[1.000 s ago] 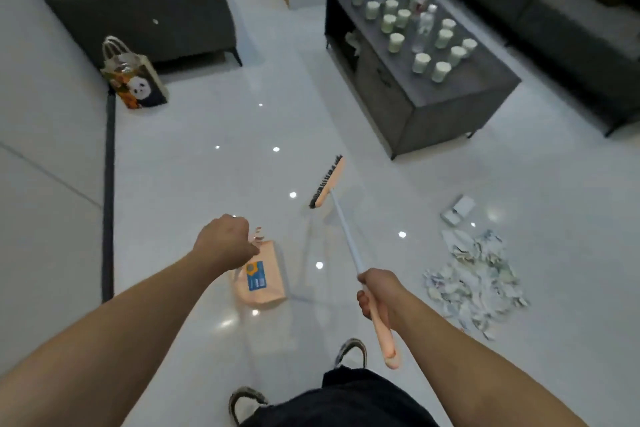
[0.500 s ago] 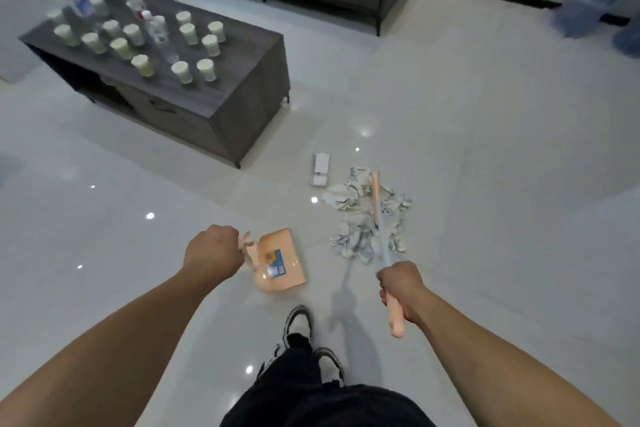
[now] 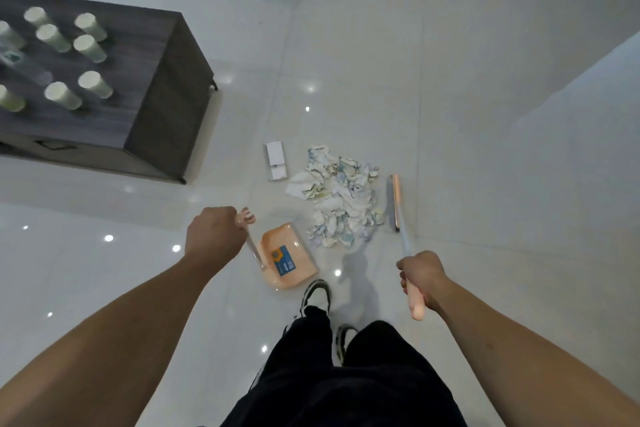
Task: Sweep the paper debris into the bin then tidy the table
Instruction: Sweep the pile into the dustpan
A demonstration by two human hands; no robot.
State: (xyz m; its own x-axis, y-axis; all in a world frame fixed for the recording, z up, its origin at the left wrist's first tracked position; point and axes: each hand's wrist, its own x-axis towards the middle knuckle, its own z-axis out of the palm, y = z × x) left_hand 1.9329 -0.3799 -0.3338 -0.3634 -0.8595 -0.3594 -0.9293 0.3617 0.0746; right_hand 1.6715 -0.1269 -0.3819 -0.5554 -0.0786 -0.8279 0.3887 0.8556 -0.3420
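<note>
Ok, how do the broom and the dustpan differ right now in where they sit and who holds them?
The broom lies right of the paper pile, gripped by the right hand; the dustpan sits left of the pile, held by the left hand. Broom head: narrow bar; dustpan: broad tray bearing a blue label. Both are peach plastic.

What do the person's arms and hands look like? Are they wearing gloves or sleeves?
No gloves and no sleeves show. Both forearms are bare all the way to the picture's edge, and the left hand and right hand are bare too. No watch, ring or bracelet shows. Lower down you can see black trousers and black-and-white shoes.
</note>
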